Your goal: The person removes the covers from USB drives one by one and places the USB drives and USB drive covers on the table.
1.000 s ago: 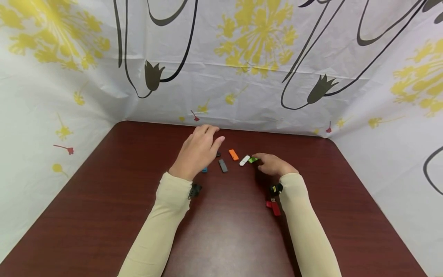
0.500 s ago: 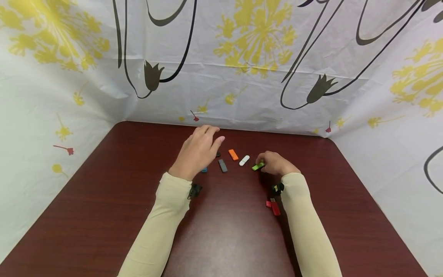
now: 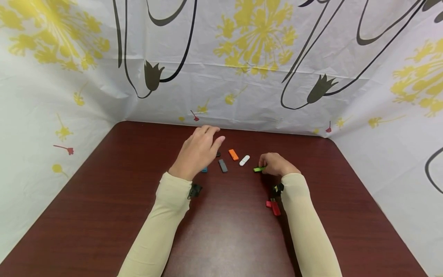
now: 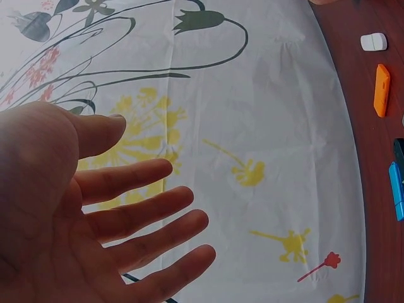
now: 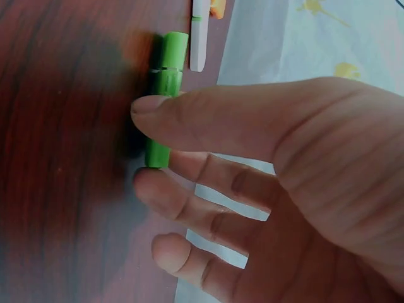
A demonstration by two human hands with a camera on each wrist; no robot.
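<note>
Thumb and fingers of my right hand (image 3: pixel 275 164) pinch a capped green USB flash drive (image 5: pixel 174 53) close over the dark red table. In the right wrist view the thumb (image 5: pixel 151 106) lies across the drive's middle, hiding part of it. My left hand (image 3: pixel 196 153) hovers at the left with its fingers spread, holding nothing; its bare palm (image 4: pixel 50 208) shows in the left wrist view. Beside the right hand lies a white flash drive (image 3: pixel 244 160), then an orange one (image 3: pixel 233 154) and a grey one (image 3: pixel 223 166).
A blue flash drive (image 4: pixel 396 189) and a black one (image 4: pixel 399 151) lie near my left hand, partly covered by it in the head view. Nearer me, a red flash drive (image 3: pixel 275 208) shows its metal plug. A patterned white sheet (image 3: pixel 214 96) borders the table's back and sides.
My right hand has taken hold of the green flash drive and drawn it toward me, slightly right, turning it and leaving the white one's side. The left hand has stayed put.
</note>
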